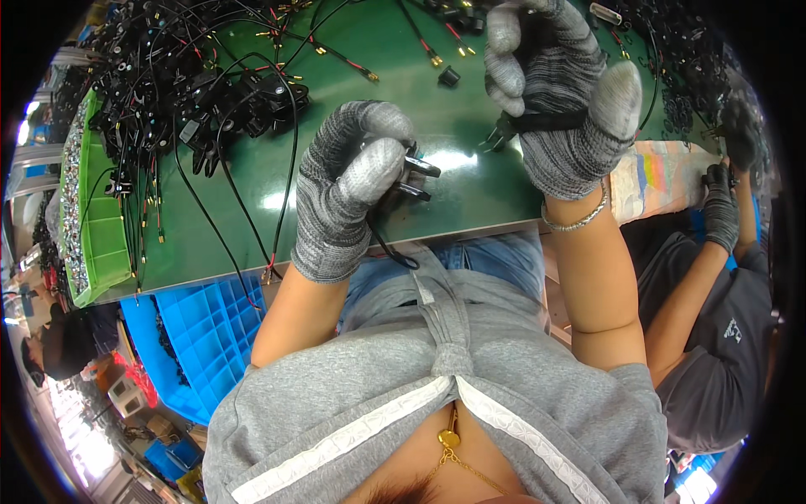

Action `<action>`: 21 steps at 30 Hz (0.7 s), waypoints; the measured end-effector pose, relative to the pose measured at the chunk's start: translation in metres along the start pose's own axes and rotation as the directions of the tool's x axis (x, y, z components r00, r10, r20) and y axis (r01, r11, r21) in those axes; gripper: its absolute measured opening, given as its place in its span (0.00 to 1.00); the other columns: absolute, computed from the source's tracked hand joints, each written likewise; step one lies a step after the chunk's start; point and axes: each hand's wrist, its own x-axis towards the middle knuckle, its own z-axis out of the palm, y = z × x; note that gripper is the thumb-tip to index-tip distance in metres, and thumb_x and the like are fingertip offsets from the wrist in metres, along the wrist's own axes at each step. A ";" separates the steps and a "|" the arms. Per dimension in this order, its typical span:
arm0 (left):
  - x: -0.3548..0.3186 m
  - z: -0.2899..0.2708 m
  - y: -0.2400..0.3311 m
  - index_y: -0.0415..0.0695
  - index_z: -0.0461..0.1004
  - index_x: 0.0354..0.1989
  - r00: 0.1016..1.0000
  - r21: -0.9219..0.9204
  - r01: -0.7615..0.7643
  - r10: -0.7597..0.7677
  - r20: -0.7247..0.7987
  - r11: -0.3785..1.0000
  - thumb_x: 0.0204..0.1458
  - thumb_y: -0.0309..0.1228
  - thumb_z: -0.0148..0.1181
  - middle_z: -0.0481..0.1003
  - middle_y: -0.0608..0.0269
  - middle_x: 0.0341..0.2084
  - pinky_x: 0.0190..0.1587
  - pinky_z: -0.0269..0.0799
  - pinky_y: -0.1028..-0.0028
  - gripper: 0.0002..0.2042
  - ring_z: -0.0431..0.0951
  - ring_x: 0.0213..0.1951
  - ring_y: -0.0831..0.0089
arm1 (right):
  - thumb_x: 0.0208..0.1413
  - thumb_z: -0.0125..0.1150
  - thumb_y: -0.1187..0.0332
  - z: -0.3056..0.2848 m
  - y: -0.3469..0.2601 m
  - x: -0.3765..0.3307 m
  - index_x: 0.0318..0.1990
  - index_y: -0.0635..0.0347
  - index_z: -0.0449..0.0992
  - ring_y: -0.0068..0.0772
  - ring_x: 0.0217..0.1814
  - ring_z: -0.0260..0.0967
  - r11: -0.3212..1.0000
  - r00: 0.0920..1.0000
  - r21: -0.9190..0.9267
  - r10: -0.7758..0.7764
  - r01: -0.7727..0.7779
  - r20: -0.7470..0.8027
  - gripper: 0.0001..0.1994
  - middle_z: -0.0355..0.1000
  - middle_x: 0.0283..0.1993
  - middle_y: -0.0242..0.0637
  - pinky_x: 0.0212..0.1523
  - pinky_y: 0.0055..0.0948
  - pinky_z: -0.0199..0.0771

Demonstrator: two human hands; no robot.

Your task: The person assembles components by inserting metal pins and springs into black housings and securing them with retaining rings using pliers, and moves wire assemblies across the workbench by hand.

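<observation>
Black part in the left grip

The left hand (340, 189) is pinching a black part (421, 165) above the near side of the green desk (499, 195), its grip clenching thumb against fingers; two prongs (417, 193) are protruding and a cable (395, 252) is hanging below. Farther out, the right hand (564, 88) is curling, a black tool (550, 123) lying across its palm; cannot tell whether that grip is firmly grasping it. Judgement: bracing near the prongs and leaving the cable slack should be serving best. The hand is hiding the part's rear; farther off, a heap of black parts (269, 92) is tangling too densely for separating pieces by eye, the upper edge cutting it off.
</observation>
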 end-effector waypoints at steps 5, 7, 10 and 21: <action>0.001 0.004 0.000 0.41 0.72 0.43 1.000 -0.045 0.007 -0.007 -0.001 0.999 0.48 0.25 0.64 0.74 0.62 0.36 0.36 0.77 0.74 0.14 0.76 0.36 0.74 | 0.52 0.50 0.32 0.007 -0.001 -0.001 0.58 0.69 0.64 0.17 0.30 0.61 0.999 0.999 -0.030 -0.046 0.045 -0.024 0.44 0.66 0.39 0.34 0.27 0.13 0.62; 0.001 0.002 0.000 0.41 0.71 0.43 1.000 -0.033 -0.001 0.001 0.002 0.999 0.48 0.25 0.64 0.74 0.62 0.36 0.36 0.77 0.74 0.14 0.76 0.36 0.74 | 0.51 0.51 0.32 0.020 -0.009 -0.001 0.58 0.70 0.63 0.18 0.30 0.61 0.998 0.994 0.053 0.042 -0.037 -0.097 0.45 0.66 0.39 0.34 0.27 0.13 0.62; 0.002 0.000 0.001 0.41 0.71 0.44 1.000 -0.016 -0.005 0.005 0.009 1.000 0.48 0.25 0.64 0.73 0.61 0.36 0.35 0.78 0.74 0.14 0.76 0.36 0.74 | 0.51 0.56 0.38 0.025 -0.011 -0.001 0.59 0.71 0.63 0.21 0.31 0.64 0.999 0.997 0.010 0.031 -0.030 -0.073 0.41 0.67 0.40 0.38 0.28 0.15 0.66; 0.001 0.001 -0.002 0.41 0.68 0.43 0.999 0.071 -0.036 0.039 -0.032 0.997 0.47 0.32 0.64 0.69 0.55 0.40 0.33 0.80 0.71 0.16 0.77 0.35 0.66 | 0.46 0.58 0.65 -0.005 -0.020 -0.008 0.56 0.73 0.65 0.36 0.45 0.73 0.974 0.993 -0.197 0.117 -0.112 0.013 0.29 0.70 0.49 0.51 0.37 0.27 0.78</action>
